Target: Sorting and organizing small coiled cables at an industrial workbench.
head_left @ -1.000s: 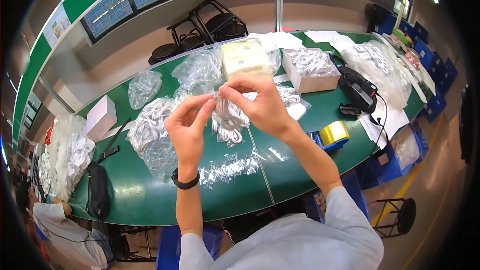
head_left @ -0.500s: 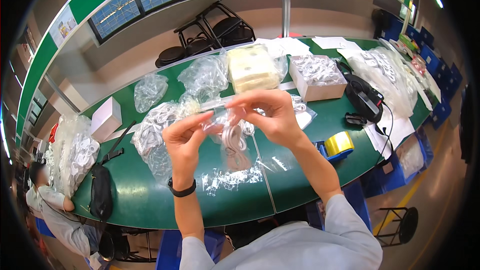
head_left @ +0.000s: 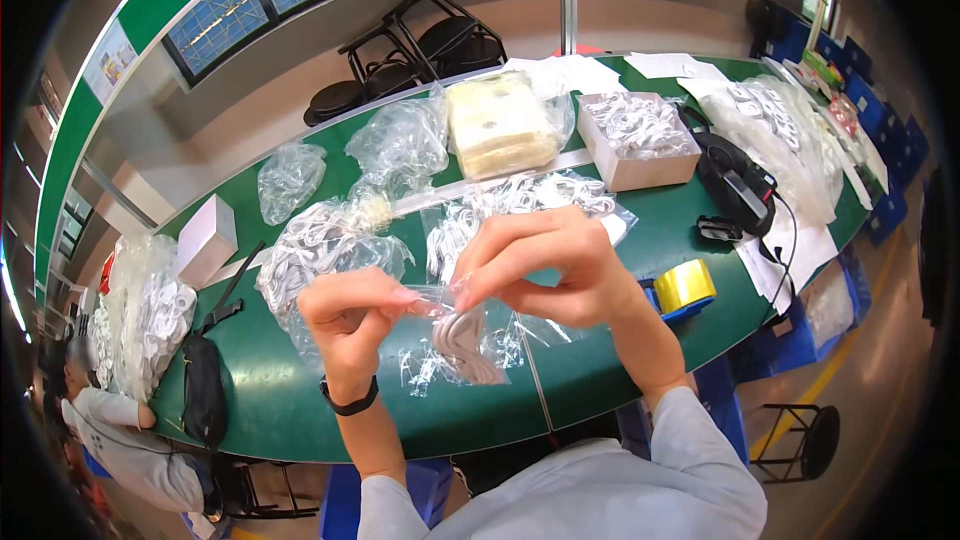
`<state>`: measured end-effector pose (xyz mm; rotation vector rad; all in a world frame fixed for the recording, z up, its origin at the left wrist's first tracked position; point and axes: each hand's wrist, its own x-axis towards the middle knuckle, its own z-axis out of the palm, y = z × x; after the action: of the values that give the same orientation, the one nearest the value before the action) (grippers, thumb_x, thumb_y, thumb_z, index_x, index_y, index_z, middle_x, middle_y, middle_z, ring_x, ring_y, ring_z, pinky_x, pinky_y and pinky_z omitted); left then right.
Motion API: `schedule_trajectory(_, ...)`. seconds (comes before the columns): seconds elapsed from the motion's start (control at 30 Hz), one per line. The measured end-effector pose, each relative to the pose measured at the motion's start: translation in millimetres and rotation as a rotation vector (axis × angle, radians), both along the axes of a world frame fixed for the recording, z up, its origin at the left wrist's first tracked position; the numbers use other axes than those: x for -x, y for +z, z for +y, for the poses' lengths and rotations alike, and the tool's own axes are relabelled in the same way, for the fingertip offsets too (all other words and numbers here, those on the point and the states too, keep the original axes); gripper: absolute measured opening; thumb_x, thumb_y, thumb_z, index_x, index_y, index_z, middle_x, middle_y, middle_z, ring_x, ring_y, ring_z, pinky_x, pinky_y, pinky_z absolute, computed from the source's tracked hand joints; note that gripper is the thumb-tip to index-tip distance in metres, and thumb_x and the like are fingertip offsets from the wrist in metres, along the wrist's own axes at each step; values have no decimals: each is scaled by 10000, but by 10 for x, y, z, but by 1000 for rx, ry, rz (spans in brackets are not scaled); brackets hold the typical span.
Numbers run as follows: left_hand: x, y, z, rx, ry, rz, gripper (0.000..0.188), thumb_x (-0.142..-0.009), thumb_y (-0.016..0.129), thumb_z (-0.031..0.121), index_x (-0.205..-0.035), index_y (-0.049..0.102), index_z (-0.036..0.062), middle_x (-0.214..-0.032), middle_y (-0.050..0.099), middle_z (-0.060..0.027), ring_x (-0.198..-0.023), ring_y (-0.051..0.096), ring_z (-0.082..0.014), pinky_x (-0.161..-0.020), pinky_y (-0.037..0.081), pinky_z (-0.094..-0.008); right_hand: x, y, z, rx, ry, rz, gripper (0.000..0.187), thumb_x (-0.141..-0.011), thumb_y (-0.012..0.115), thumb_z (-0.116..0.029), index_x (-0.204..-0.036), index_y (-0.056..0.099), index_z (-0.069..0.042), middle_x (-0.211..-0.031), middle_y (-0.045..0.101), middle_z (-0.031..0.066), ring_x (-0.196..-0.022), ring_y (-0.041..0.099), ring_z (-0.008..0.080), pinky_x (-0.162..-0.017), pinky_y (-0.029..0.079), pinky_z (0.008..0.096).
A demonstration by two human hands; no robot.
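Note:
Pinched between thumb and fingers, the top edge of a small clear plastic bag (head_left: pixel 468 348) is held by my left hand (head_left: pixel 348 325) on one side and my right hand (head_left: pixel 552 268) on the other. A coiled white cable shows through the plastic, hanging below my fingertips. Under the bag, small white scraps (head_left: pixel 425 368) lie scattered on the green table (head_left: pixel 400 428). Just beyond my right hand spreads a pile of white cables (head_left: pixel 510 198). A clear bag full of white cables (head_left: pixel 315 245) lies past my left hand.
Right of my right forearm stands a blue tape dispenser with yellow tape (head_left: pixel 686 286). An open box of bagged cables (head_left: pixel 640 162), a yellowish stack (head_left: pixel 500 127) and a black bag (head_left: pixel 735 185) sit farther back. A co-worker (head_left: pixel 130 440) sits at the far left.
Both hands have come down toward me with the bag, uncovering more of the cable pile behind. The view has shifted slightly. My fingers still pinch the bag's top.

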<state>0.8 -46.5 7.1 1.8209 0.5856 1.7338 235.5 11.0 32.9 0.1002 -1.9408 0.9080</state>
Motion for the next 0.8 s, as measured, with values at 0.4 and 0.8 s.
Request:
schedule_trajectory(0.4, -249, 8, -70, -226, 213, 47, 197, -939, 697, 226, -868, 629, 55, -696, 682, -117, -569, 628, -186, -560, 507, -289, 46, -61, -256, -187, -374, 162, 308, -660, 677, 121, -921, 770, -13, -839, 674, 116, -754, 678, 241, -681, 555, 328)
schedule_trajectory(0.8, -240, 168, -233, -268, 181, 14, 99, -865, 601, 35, -836, 685, -9, -736, 725, -176, -674, 743, -297, -614, 604, -342, 22, 37, -315, 23, -79, 124, 296, -713, 630, 106, -985, 730, 48, -949, 686, 166, -883, 676, 309, -808, 550, 372)
